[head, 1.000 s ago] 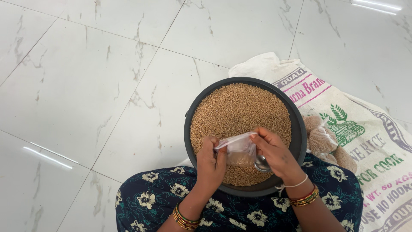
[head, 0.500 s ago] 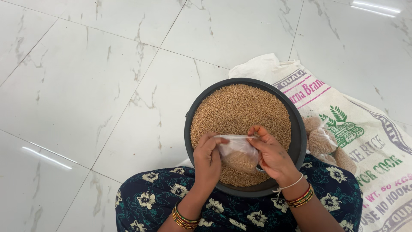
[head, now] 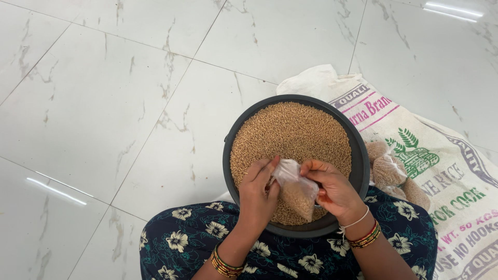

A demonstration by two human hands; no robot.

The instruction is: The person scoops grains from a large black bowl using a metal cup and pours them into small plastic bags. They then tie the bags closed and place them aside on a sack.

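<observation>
White marble floor lies under your dark bowl of grain. Your left hand and right hand both pinch a small clear bag, part-filled, over the bowl's near side. Filled bags rest on a sack at right.

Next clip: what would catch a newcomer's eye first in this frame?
A round dark basin heaped with golden grain sits mid-frame on the white marble floor. Over its near edge, the left hand and right hand pinch a small clear bag partly filled with grain. A printed sack lies to the right with filled bags on it.
</observation>
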